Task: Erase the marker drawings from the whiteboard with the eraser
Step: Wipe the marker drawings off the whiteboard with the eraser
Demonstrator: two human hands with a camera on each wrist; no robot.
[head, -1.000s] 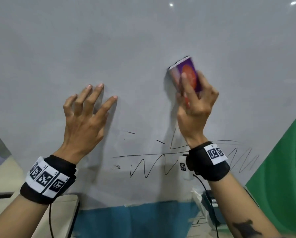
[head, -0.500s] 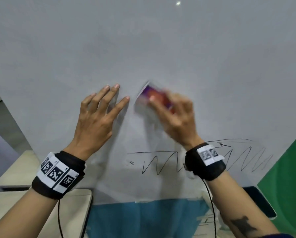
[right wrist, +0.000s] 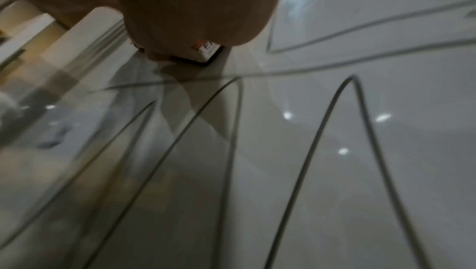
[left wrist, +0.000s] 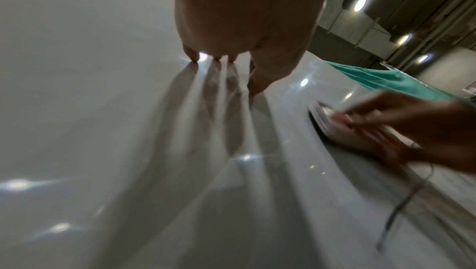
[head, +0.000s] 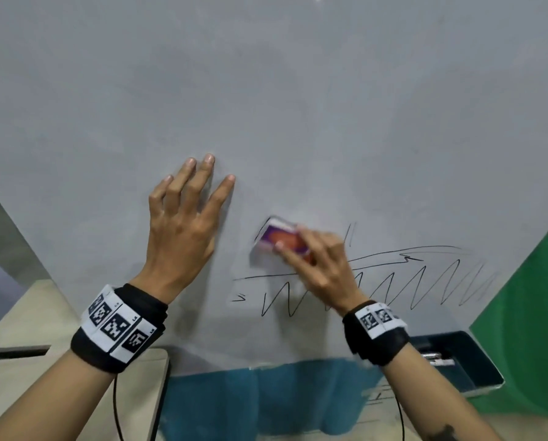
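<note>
A large whiteboard [head: 298, 106] fills the head view. Black zigzag marker lines [head: 425, 284] and a long stroke above them run across its lower right; the right wrist view shows the same marker lines [right wrist: 322, 120] close up. My right hand [head: 317, 265] grips a purple and orange eraser [head: 280, 238] and presses it flat on the board just above the left end of the drawing. Only a white and orange corner of the eraser [right wrist: 206, 49] shows under the right hand. My left hand [head: 183, 224] rests spread on the board left of the eraser, fingertips [left wrist: 193, 57] touching the surface.
A dark tray [head: 463, 361] holding markers sits below the board at the lower right. A green sheet [head: 527, 313] borders the board on the right, a blue panel [head: 250, 402] lies beneath it. Beige desks [head: 21, 319] stand at the lower left.
My right hand has swept the eraser from the upper middle of the board down and left to just above the drawing. The small strokes above the long line have mostly been wiped away. The left hand stays planted.
</note>
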